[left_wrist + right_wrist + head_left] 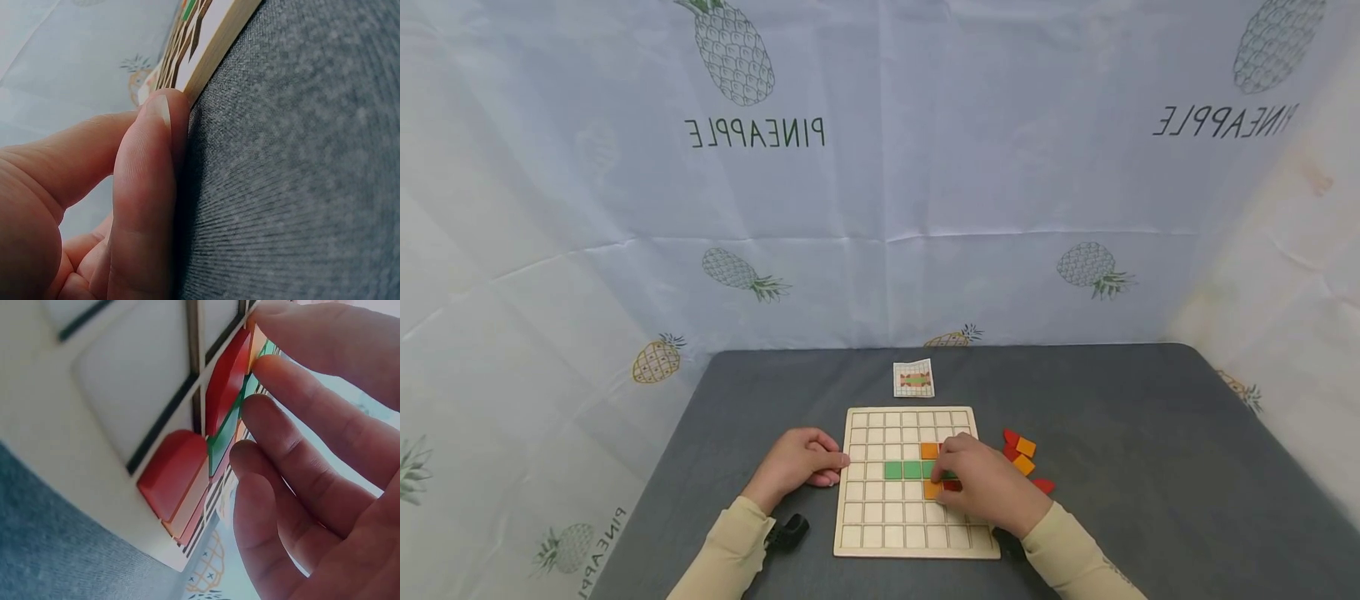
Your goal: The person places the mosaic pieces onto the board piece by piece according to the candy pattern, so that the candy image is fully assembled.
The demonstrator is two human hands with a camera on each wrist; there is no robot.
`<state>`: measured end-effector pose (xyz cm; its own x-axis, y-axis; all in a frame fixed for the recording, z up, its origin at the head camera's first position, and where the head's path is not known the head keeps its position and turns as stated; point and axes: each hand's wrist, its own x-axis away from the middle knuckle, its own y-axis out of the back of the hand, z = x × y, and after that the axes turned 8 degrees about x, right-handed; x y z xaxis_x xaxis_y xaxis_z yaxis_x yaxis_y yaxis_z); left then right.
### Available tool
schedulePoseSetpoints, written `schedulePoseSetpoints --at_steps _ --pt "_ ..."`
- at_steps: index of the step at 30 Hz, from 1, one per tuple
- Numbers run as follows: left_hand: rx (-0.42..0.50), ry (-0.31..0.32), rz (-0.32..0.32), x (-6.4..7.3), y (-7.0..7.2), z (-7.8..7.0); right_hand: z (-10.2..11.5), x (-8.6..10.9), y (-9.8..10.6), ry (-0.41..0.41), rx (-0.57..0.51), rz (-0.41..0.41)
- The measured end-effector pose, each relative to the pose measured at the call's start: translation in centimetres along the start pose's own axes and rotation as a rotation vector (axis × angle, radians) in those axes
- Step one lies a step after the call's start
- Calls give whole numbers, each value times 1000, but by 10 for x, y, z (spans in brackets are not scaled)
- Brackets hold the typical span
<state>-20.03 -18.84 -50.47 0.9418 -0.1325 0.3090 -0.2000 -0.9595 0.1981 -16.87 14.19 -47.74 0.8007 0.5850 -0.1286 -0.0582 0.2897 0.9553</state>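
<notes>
A wooden grid board (883, 512) is laid flat on the dark grey bench (1142, 467), between the two hands. Its left edge is held by the left hand (797, 460), the thumb and a finger being brought together there. An orange square tile (932, 490) is pinched between thumb and forefinger by the right hand (988, 483), which is placed over the right half of the board, the other fingers being bent loosely. The tile is located just below a row of green squares (912, 471), partly covered by the right hand, and beside a red piece (952, 485). Another orange square (929, 451) is set just above the row. Loose red and orange pieces (1023, 466) are scattered to the right of the board, near the right hand. A pattern card (913, 379) is placed beyond the board, apart from both hands.
</notes>
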Motion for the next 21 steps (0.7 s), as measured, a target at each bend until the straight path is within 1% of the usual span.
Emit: schedulePoseSetpoints --at_steps 5,8,11,16,19,21 --pt "0 -1 6 0 0 -1 -1 -1 0 -11 6 -4" --pt "3 -10 11 0 1 0 -8 0 6 -53 -16 -2" --pt "1 -16 12 0 2 1 -24 3 17 -142 -55 -9" --pt "-12 -3 8 0 2 2 -63 20 33 -330 -82 -18" --pt "-13 1 10 1 2 1 -85 31 39 -403 -94 -14" --pt "-14 -1 11 1 1 1 -96 38 41 -428 -98 -13"
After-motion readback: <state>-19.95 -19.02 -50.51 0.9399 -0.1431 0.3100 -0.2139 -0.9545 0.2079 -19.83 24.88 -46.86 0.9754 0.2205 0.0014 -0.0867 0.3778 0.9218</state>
